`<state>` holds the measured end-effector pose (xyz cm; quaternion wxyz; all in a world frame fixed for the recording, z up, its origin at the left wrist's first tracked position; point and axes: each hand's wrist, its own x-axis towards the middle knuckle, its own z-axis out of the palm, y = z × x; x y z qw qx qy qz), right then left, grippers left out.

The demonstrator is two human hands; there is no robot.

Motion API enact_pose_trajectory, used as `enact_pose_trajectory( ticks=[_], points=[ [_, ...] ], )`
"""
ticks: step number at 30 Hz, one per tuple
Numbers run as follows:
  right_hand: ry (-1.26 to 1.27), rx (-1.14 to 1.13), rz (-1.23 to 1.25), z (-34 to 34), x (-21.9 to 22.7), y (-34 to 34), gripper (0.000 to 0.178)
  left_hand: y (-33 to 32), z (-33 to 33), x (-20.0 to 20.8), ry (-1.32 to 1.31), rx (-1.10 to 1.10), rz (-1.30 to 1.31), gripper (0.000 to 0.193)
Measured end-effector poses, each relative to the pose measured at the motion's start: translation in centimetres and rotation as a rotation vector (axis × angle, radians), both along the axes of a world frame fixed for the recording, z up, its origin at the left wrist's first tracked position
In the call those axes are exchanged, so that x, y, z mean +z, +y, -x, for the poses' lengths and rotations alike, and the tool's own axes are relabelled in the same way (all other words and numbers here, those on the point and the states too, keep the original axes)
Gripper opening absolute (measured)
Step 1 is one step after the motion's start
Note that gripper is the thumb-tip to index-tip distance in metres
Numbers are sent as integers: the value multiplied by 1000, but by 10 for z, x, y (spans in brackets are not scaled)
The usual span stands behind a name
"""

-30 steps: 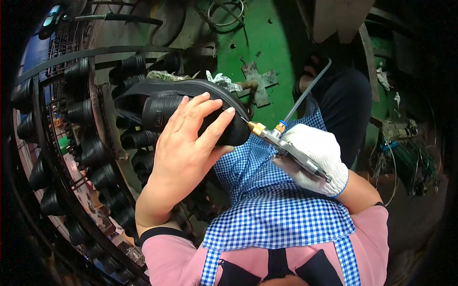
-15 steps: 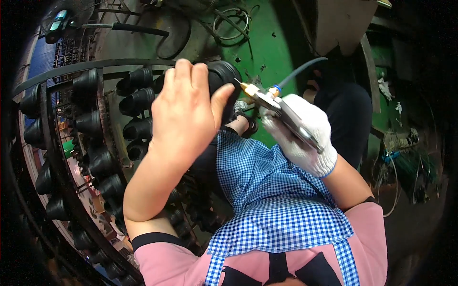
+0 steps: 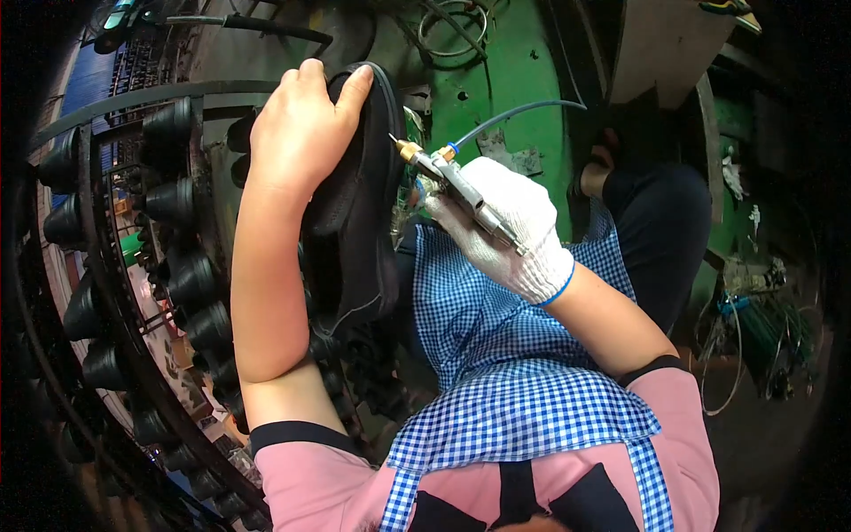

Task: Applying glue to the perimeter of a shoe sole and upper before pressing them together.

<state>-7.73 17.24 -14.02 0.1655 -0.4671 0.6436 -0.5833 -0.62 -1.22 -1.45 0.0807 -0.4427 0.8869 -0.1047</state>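
A black shoe (image 3: 368, 204) is gripped at its far end by my bare left hand (image 3: 306, 133), thumb over the top edge and fingers partly hidden behind. It is held lengthwise, and a loose pale thread (image 3: 359, 310) hangs at its near end. My right hand (image 3: 510, 226), in a white knitted glove, is wrapped round a metal spray gun (image 3: 465, 195) with a brass nozzle. The thin needle-like tip points left at the shoe's side edge, touching it or very close. A blue-grey hose (image 3: 523, 108) runs from the gun toward the upper right.
A dark metal rack (image 3: 97, 213) with several black shoes (image 3: 173, 202) curves along the left. Beyond lies a green floor (image 3: 519, 75) with a coiled hose (image 3: 454, 31). A grey panel (image 3: 651, 49) stands at the upper right, and a tangle of green strands (image 3: 771, 328) hangs at the right.
My left hand has moved left and away from me, and the shoe is turned so its long side shows. My right hand and the spray gun have shifted left, following the shoe.
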Motion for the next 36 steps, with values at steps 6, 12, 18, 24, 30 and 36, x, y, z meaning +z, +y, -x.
enact_pose_trajectory(
  ticks=[6,12,18,24,30,36],
  points=[
    [-16,17,16,-15,2,14,18,-6,-2,-1,23,46,-1,69],
    [-15,108,-35,-28,-4,26,25,-16,-4,-4,30,102,-17,76],
    [-97,145,78,-39,-10,35,25,-21,-4,-7,27,122,-30,80],
    [-5,169,110,-40,-10,49,20,-31,-7,-7,30,133,-45,81],
    [97,313,-95,-36,-7,69,29,-46,-16,-14,42,119,-40,83],
    [-86,156,103,-24,-4,57,27,-48,-17,-14,45,153,-29,84]
  ],
)
